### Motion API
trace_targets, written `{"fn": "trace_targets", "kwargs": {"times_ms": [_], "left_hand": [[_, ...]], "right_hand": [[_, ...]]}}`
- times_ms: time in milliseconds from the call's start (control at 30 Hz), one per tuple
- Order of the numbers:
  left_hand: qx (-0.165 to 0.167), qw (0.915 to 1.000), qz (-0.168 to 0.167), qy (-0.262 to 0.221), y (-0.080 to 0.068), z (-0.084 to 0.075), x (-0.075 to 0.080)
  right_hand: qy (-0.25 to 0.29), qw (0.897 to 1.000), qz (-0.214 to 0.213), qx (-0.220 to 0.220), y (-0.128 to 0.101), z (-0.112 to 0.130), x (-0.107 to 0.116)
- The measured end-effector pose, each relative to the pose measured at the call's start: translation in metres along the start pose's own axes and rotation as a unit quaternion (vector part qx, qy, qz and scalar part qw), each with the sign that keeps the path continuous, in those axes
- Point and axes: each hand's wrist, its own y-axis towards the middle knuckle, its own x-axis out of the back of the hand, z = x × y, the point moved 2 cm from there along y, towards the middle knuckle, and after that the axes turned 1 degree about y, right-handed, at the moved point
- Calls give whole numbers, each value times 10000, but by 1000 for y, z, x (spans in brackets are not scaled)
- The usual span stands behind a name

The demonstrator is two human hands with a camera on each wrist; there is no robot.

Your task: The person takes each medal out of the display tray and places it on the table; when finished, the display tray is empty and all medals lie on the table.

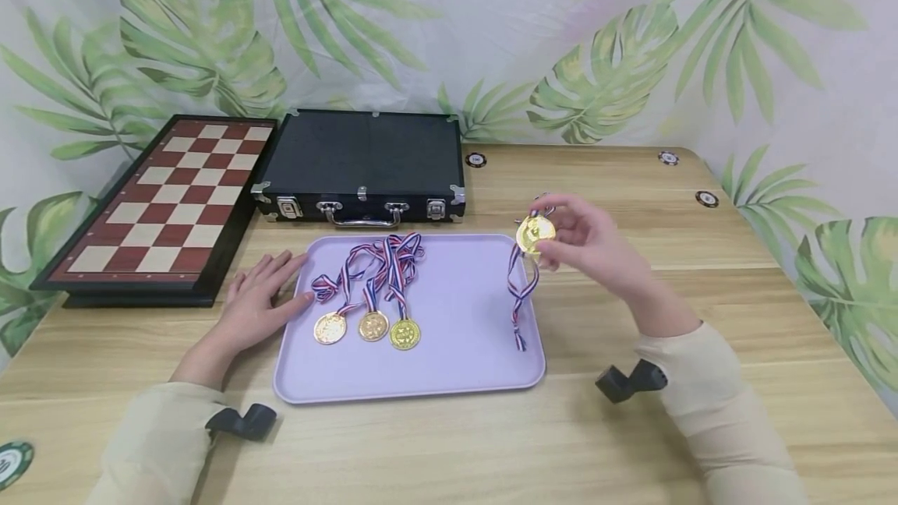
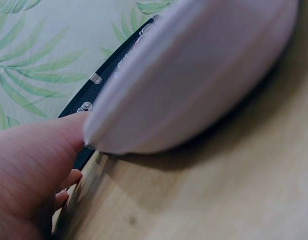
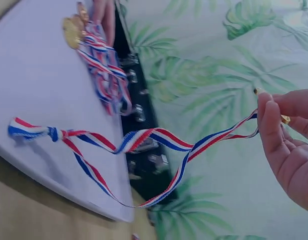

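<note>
My right hand (image 1: 592, 246) pinches a gold medal (image 1: 535, 233) between thumb and fingers, raised over the right edge of the lilac tray (image 1: 456, 365). Its red, white and blue ribbon (image 3: 158, 137) hangs toward the tray, with a knot near the lower end. On the tray's left half lie three medals: one gold-toned (image 1: 330, 328), one darker (image 1: 373, 326) and one yellower (image 1: 404, 334), their ribbons bunched above them. Fingers extended, my left hand (image 1: 256, 306) rests at the tray's left rim, its thumb touching the rim in the left wrist view.
Behind the tray stands a black case (image 1: 365, 154) with metal latches and a handle. A checkered game board (image 1: 168, 201) lies at the left. Poker chips (image 1: 476, 160) are scattered on the wooden table (image 1: 701, 294). A leaf-patterned curtain (image 1: 491, 30) hangs behind.
</note>
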Motion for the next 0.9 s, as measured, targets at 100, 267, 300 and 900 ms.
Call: {"fn": "trace_targets", "kwargs": {"times_ms": [100, 267, 300, 900], "left_hand": [[-38, 10000, -21, -8, 0, 0, -1], [-90, 10000, -32, -8, 1, 1, 0], [-94, 9999, -33, -6, 1, 1, 0], [-140, 9999, -63, -9, 1, 4, -2]], "right_hand": [[243, 9991, -232, 273, -5, 13, 15], [614, 9939, -440, 803, -16, 34, 36], [628, 9930, -479, 875, -18, 38, 40], [731, 9793, -1511, -1134, 19, -5, 111]]}}
